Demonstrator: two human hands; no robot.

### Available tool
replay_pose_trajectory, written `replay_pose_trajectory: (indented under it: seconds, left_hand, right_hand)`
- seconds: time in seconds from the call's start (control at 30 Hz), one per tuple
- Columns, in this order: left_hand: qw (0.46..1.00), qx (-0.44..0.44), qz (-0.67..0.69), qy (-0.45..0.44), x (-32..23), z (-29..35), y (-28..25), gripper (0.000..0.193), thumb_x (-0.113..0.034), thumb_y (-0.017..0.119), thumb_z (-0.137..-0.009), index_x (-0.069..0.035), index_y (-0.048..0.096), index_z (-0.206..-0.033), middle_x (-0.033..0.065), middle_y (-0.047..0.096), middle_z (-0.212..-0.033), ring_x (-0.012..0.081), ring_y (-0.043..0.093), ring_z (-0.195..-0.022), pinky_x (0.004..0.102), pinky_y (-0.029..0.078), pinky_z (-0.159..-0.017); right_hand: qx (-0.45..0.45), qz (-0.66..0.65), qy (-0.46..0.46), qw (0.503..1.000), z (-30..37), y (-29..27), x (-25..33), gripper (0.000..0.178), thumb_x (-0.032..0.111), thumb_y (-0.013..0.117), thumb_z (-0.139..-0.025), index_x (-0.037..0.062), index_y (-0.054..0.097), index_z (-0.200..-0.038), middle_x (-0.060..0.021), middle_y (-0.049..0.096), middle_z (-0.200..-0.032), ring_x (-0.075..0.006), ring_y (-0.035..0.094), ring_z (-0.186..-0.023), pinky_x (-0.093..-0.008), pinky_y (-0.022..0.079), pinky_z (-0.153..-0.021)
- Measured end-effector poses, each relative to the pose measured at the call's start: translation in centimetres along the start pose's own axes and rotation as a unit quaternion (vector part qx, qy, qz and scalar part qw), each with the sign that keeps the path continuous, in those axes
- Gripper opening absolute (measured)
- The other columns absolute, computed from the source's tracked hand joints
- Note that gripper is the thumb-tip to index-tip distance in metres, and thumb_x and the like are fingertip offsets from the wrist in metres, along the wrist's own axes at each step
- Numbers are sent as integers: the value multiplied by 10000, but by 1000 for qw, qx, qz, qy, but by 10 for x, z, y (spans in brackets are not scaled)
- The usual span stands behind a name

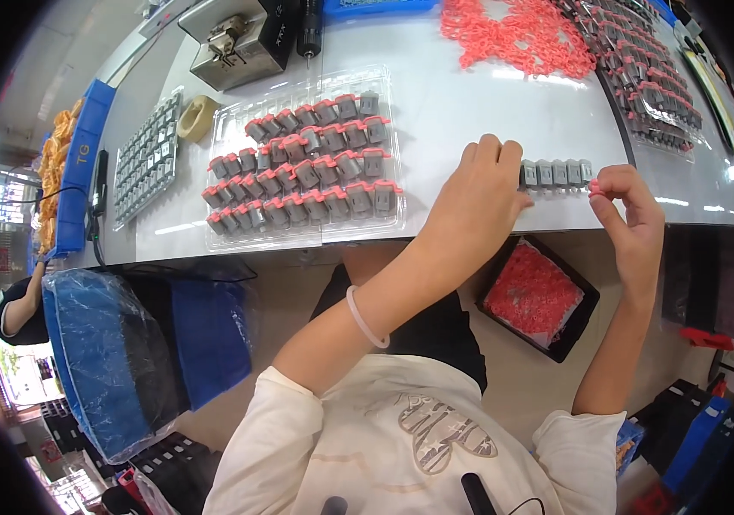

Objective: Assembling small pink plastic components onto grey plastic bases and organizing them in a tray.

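A short row of small grey block-shaped parts point(558, 173) lies on the white table near its front edge. At the row's left end is my left hand point(480, 193), its fingers together over the far side and its thumb on the near side. My right hand point(635, 215) is at the row's right end. Between its thumb and forefinger it pinches a small pink plastic piece point(594, 186), close to the last grey part. To the left, a transparent tray point(298, 238) bears several rows of grey parts with pink pieces on them.
Loose pink pieces point(513, 36) are heaped at the back. A black bin point(566, 345) of pink pieces is below the table edge. Stacked trays of parts point(655, 86) stand far right. A tape roll point(198, 118), another filled tray point(148, 159) and a metal fixture point(234, 43) are left.
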State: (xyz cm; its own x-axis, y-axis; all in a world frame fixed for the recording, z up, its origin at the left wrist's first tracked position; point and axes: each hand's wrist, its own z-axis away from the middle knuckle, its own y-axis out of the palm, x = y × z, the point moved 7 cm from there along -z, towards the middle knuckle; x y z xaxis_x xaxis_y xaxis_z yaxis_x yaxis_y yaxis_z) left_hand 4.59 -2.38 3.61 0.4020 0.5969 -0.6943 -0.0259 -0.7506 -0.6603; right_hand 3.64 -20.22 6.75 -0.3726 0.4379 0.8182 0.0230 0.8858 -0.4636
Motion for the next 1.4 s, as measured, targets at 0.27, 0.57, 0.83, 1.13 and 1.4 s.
replay_pose_trajectory:
  seconds: [0.27,0.57,0.83,1.13,1.4]
  left_hand:
    - [985,-63,-157,11,60,-27,-101,248,-151,615,-844,-23,618,-1056,131,593,-1117,295,558,-1010,365,474,-818]
    - [970,-7,-241,30,104,-33,-117,235,-167,624,-815,-41,645,-1012,116,611,-1069,304,547,-1004,397,410,-904]
    - [994,40,-100,-25,107,-35,-114,170,-144,641,-803,-43,610,-936,104,651,-940,277,582,-906,376,376,-879]
    - [990,-52,115,-58,82,-17,-133,218,26,566,-837,11,542,-1054,107,612,-1006,203,604,-961,325,499,-761]
    - [904,-36,422,-65,42,56,-111,290,-24,634,-856,38,515,-1113,92,568,-1101,155,559,-1014,283,491,-850]
  right_hand:
    - [13,-21,25,999,21,-4,-10,69,-19,605,-807,-17,558,-858,-48,537,-892,-120,492,-843,-236,383,-802]
    - [14,-52,7,999,-27,35,11,68,14,629,-817,-44,629,-853,-55,577,-868,-108,516,-768,-229,400,-717]
    - [99,-20,-66,993,-91,105,31,125,64,616,-843,-41,660,-894,-70,646,-854,-129,611,-801,-247,467,-754]
    - [98,-83,-57,990,-104,130,52,124,72,644,-833,-29,674,-898,-54,674,-833,-111,620,-806,-237,479,-752]
    - [170,-244,0,955,-54,132,86,69,-36,647,-771,-58,660,-835,-112,648,-821,-161,612,-785,-268,469,-736]
